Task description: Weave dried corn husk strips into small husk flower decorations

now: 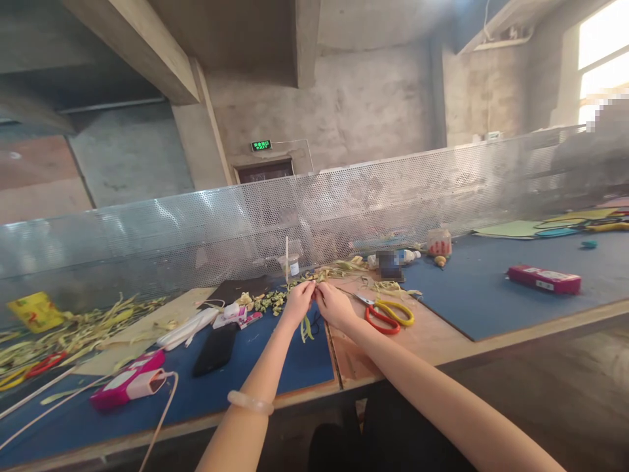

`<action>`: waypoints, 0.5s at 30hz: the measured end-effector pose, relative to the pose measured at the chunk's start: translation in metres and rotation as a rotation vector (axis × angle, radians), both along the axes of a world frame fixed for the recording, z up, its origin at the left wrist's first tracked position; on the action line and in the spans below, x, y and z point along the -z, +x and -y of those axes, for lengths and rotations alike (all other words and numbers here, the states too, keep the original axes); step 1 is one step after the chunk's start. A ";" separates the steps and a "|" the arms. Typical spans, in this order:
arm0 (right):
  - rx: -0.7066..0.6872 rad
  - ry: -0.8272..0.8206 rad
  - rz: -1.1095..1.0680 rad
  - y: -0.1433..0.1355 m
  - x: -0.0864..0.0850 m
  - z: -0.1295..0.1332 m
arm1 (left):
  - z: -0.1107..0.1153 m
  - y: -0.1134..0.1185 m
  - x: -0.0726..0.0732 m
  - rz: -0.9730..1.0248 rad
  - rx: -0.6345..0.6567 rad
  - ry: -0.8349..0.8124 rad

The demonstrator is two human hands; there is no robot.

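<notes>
Realistically, your nearest trouble is the pale cable point(164, 406) hanging over the front edge of the desk point(314, 388) at the lower left: a sleeve or knee catching it could drag the magenta power strip point(126, 385). The bracelet point(250, 402) sits on your left forearm, and it could knock the desk edge if you drew that arm back low.

Just right of centre, the scissors point(383, 321) with red and yellow handles lie close beside your right wrist, blades angled toward the upper left. A sideways sweep of that arm could shove them or bring skin against the metal. The black phone point(215, 349), left of centre, is more exposed to a wide swing of your left arm.

At mid-frame, your left hand point(297, 305) and right hand point(337, 307) meet at the tips, fingers curled in as if pinching; whatever lies between them is too small to tell. The pale green strips point(306, 329) show just under them, whether held or lying there I cannot tell. If they are held, uneven pulling could tear them, or a loose pinch could lose them among the green pieces point(275, 301) beside your left hand.

Beyond, the cup point(291, 265) with its upright stick could tip if your knuckles pushed forward.
</notes>
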State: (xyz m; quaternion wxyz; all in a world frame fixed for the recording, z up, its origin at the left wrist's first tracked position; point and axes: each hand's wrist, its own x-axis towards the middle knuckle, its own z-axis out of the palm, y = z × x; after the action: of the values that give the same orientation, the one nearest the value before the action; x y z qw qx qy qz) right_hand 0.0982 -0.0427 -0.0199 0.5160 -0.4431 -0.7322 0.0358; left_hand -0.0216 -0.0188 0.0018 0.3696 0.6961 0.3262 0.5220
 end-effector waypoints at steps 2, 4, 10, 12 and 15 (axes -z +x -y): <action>-0.027 -0.006 -0.041 -0.001 0.001 -0.001 | -0.002 -0.002 0.001 -0.002 -0.024 0.017; -0.062 -0.011 -0.093 -0.001 0.000 -0.003 | -0.004 -0.004 0.002 -0.004 -0.041 0.033; -0.215 -0.047 -0.302 -0.004 -0.001 -0.005 | -0.003 -0.006 0.001 -0.009 -0.062 0.067; -0.258 -0.062 -0.388 -0.004 -0.001 -0.007 | -0.002 -0.006 0.000 -0.006 -0.069 0.076; -0.328 -0.091 -0.502 -0.004 -0.001 -0.011 | -0.001 -0.007 -0.001 0.005 -0.082 0.082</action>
State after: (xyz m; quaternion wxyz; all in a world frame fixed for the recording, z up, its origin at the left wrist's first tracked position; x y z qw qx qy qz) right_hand 0.0945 -0.0316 -0.0186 0.6479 -0.3187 -0.6413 0.2597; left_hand -0.0284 -0.0175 0.0025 0.3197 0.6954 0.3317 0.5515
